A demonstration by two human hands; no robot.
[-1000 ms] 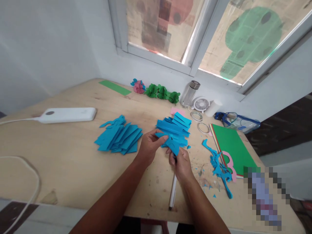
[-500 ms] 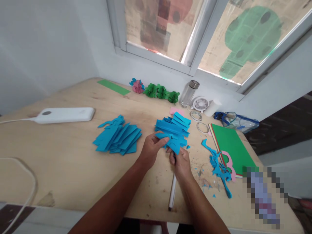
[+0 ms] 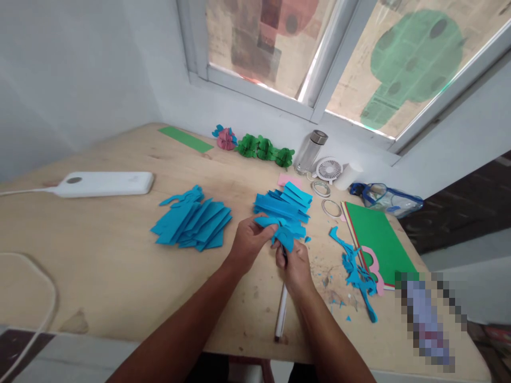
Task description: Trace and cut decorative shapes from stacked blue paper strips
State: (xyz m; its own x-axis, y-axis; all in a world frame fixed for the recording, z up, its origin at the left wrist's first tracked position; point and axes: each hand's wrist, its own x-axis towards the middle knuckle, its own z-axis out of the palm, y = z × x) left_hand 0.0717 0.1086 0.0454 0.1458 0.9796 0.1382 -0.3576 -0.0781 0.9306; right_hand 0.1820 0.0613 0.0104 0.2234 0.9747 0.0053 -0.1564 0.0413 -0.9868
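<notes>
My left hand (image 3: 250,239) pinches a folded piece of blue paper (image 3: 284,238) between thumb and fingers, over the middle of the table. My right hand (image 3: 295,261) is closed just below it, around dark-handled scissors (image 3: 284,255). Only a bit of the handle shows; the blades are hidden by the paper and fingers. Right behind the hands lies a pile of folded blue paper strips (image 3: 279,205). Another stack of folded blue paper (image 3: 191,226) rests to the left. Below my right hand a white pen (image 3: 281,314) lies on the table.
Blue paper scraps (image 3: 353,268) lie at right, beside a stack of coloured sheets (image 3: 379,239) with green on top. Along the wall stand green paper ornaments (image 3: 263,148), a glass bottle (image 3: 310,151) and a small fan (image 3: 329,169). A white power bank (image 3: 106,184) sits at left.
The lower edge of the blue paper at my right hand has become more rounded and its flap looks smaller. Both hands stay almost in place. The view has shifted slightly.
</notes>
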